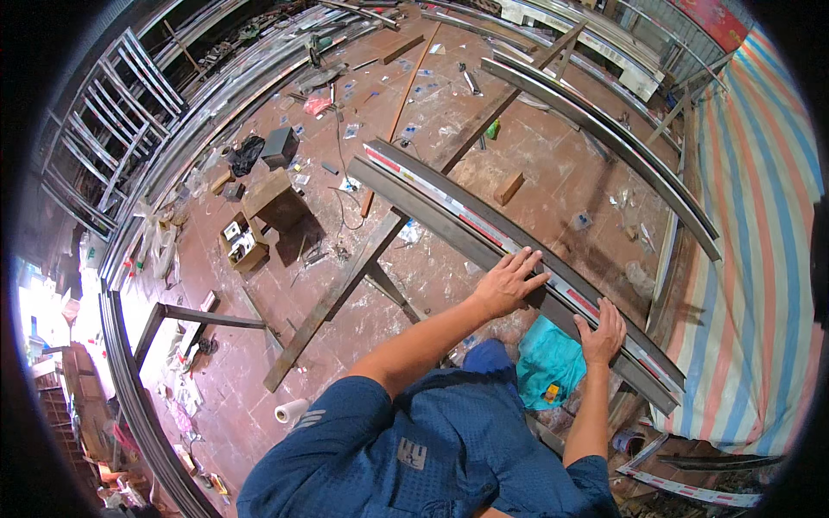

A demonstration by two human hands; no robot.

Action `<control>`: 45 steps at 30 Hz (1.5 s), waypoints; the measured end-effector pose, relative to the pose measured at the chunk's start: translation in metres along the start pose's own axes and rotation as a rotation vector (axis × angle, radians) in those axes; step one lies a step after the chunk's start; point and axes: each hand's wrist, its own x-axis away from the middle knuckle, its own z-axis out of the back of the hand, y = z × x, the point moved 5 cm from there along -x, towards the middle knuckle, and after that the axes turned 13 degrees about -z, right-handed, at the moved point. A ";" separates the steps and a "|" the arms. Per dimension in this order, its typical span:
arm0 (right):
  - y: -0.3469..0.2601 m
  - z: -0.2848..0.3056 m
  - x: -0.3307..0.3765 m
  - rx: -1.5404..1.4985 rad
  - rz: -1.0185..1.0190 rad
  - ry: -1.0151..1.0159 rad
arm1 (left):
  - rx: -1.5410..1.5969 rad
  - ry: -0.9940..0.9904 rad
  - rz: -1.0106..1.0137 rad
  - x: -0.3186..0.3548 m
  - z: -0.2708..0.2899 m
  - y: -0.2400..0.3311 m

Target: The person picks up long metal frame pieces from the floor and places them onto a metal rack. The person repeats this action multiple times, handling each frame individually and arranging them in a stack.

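A long dark metal profile [449, 197] with a red-and-white printed film strip runs diagonally in front of me. Beside its near edge lies a grey metal bar [414, 205]. Around the middle of the profile, my left hand [509, 285] has its fingers bent over the strip. Closer to the near right end, my right hand [602, 332] holds the same profile, fingers across the top and thumb at the near side. The undersides of both hands are hidden. Under the bars stands a dark metal trestle [337, 302].
Another long profile [604, 142] rests to the far right, near a striped tarp [751, 242]. On the tiled floor are an open carton [246, 250], a wooden block [509, 188], a white roll [292, 410] and a teal cloth [548, 354]. Long profiles [142, 406] stretch along the left.
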 end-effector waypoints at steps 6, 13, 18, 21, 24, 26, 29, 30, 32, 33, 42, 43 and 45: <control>0.006 -0.006 -0.014 -0.014 0.019 0.006 | 0.074 -0.160 0.018 -0.023 0.020 -0.020; -0.003 0.002 -0.024 -0.052 -0.022 -0.079 | 0.043 -0.107 0.007 -0.017 0.006 -0.035; 0.000 -0.003 -0.021 -0.092 0.012 -0.029 | 0.025 -0.041 -0.012 -0.016 0.005 -0.039; 0.001 -0.003 -0.028 -0.133 0.111 0.025 | 0.030 0.037 -0.040 -0.019 0.009 -0.041; 0.010 -0.010 -0.028 -0.170 0.170 0.014 | 0.051 0.083 -0.055 -0.017 0.007 -0.040; 0.008 -0.011 -0.030 -0.161 0.171 -0.010 | 0.064 0.068 -0.040 -0.017 0.004 -0.041; 0.004 -0.010 -0.034 -0.144 0.154 -0.020 | 0.058 0.053 -0.034 -0.018 0.002 -0.042; 0.005 -0.010 -0.035 -0.143 0.150 -0.012 | 0.059 0.053 -0.035 -0.020 0.002 -0.043; 0.005 -0.011 -0.035 -0.143 0.144 -0.009 | 0.067 0.055 -0.033 -0.020 0.005 -0.044; 0.005 -0.010 -0.035 -0.138 0.143 -0.008 | 0.075 0.063 -0.034 -0.021 0.006 -0.044; -0.006 -0.007 -0.025 -0.186 0.096 0.000 | 0.154 0.152 0.086 -0.020 0.009 -0.048; -0.006 -0.007 -0.024 -0.192 0.086 0.009 | 0.166 0.133 0.099 -0.020 0.010 -0.049; 0.002 -0.006 -0.022 -0.213 0.090 0.031 | 0.143 0.177 0.073 -0.024 0.008 -0.050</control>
